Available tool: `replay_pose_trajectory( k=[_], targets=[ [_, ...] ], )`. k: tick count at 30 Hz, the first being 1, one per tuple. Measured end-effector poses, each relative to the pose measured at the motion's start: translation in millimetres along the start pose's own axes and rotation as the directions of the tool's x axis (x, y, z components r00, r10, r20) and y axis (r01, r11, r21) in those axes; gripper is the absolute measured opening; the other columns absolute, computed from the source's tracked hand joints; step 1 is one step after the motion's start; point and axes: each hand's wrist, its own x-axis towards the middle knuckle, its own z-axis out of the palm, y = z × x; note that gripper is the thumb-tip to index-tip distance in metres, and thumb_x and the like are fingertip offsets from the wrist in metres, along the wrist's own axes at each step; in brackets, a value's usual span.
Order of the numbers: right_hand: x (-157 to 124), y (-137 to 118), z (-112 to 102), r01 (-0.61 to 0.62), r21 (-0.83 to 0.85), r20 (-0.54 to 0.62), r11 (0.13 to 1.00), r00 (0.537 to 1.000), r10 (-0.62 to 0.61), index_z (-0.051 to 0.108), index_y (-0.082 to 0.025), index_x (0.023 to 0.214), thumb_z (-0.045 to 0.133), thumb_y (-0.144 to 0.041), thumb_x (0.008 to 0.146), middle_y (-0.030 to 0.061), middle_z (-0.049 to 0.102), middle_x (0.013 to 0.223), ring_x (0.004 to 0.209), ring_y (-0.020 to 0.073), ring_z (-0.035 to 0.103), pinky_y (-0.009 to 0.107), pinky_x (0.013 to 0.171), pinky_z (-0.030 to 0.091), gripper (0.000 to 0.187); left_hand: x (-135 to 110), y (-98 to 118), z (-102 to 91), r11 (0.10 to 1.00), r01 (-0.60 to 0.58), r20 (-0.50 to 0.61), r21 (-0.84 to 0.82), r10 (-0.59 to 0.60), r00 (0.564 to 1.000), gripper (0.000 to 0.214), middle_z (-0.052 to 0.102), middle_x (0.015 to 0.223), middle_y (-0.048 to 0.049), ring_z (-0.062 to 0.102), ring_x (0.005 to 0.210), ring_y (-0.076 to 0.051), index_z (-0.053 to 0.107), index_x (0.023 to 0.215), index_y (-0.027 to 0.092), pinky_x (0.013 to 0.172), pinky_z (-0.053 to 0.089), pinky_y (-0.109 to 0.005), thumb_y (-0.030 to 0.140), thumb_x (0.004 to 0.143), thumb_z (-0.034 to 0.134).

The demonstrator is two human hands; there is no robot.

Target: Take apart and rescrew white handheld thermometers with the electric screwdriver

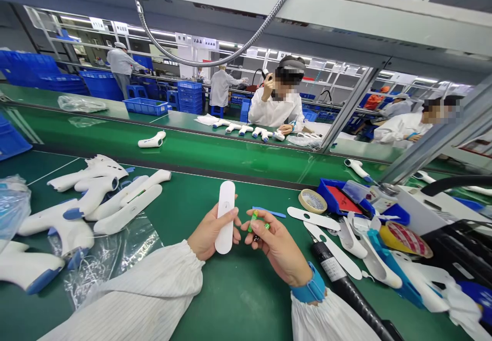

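My left hand (207, 233) is closed around a long white plastic cover (225, 217), held upright over the green table (238, 289). My right hand (279, 248) pinches a small green part (253, 221) just to the right of the cover. Both wrists come out of white striped sleeves, and the right one wears a blue wristband (310, 289). A thin blue strip (269, 212) lies flat on the table just beyond my right hand.
White thermometer bodies (96, 192) lie piled at left on clear plastic bags. At right lie white covers (313, 218), a tape roll (312, 201), a blue tray (340, 200) and a black tool handle (346, 284). Beyond is a conveyor belt (215, 151); co-workers in white sit across it.
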Motion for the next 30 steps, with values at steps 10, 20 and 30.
replay_pose_trajectory(
  k=[10,20,30],
  targets=[
    [0.5,2.3,-0.2,0.003,0.004,-0.017,1.0,1.0,-0.003,0.055,-0.018,0.084,0.068,-0.039,0.071,0.0043,0.064,0.088,0.064,0.0114,0.059,0.023,0.055,0.041,0.028,2.7,-1.6,-7.4,0.789,-0.284,-0.137,0.545,0.418,0.898,0.038,0.055,0.063,0.0036,0.045,0.046,-0.01,0.056,0.106,0.022,0.045,0.035,-0.021,0.027,0.069,0.065],
    [3.9,4.0,-4.3,0.009,-0.01,-0.077,1.0,0.997,-0.01,0.058,-0.02,0.085,0.07,-0.039,0.068,-0.0056,0.049,0.059,0.05,0.0074,0.046,0.02,0.044,0.031,0.028,7.5,-4.0,-13.9,0.709,-0.274,-0.138,0.65,0.465,0.875,0.027,0.054,0.086,-0.0034,0.05,0.085,-0.022,0.059,0.094,0.023,0.076,0.038,-0.029,0.025,0.067,0.066],
    [1.8,4.8,0.1,0.015,0.074,-0.053,0.997,0.999,-0.011,0.062,-0.019,0.085,0.068,-0.037,0.07,0.0001,0.06,0.071,0.055,0.0084,0.051,0.02,0.048,0.036,0.025,5.2,6.0,-4.8,0.985,-0.124,-0.189,0.119,0.145,0.971,0.031,0.053,0.064,0.0025,0.045,0.048,-0.008,0.051,0.084,0.017,0.045,0.034,-0.021,0.042,0.071,0.063]
  ],
)
